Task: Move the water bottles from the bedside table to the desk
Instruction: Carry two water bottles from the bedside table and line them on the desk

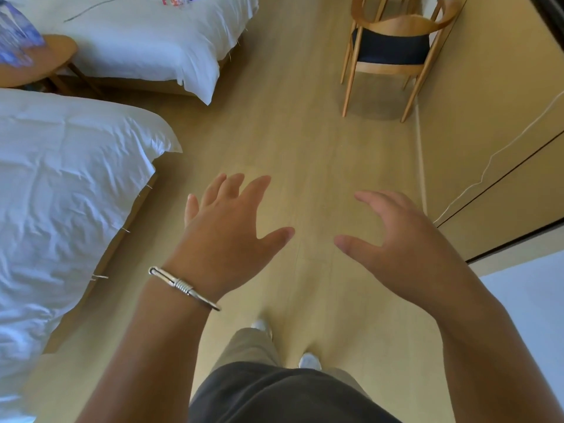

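Above the pale wood-look floor (pixel 305 132), both bare hands held out, palms down, holding nothing: left hand (pixel 227 227) with fingers spread wide and straight, a silver wire-wrapped bangle (pixel 183 288) round its wrist; right hand (pixel 399 239) with fingers loosely bent and thumb out, equally unoccupied. Below them, a dark grey shirt front (pixel 283 395), khaki trouser legs (pixel 247 346) and white shoe toes (pixel 309 360). Left of the hands, the near bed with rumpled white bedding (pixel 61 193); beyond it a second white-sheeted bed (pixel 152 41). Between the two beds, at the far left edge, a round light-wood bedside table (pixel 45 62) bearing blurred blue-and-clear plastic (pixel 18 35), possibly the water bottles, though too smeared to tell. Far right, a wooden armchair with dark blue seat cushion (pixel 393 47) against the beige wall (pixel 488 117), a thin white cable (pixel 500 154) trailing along that wall.
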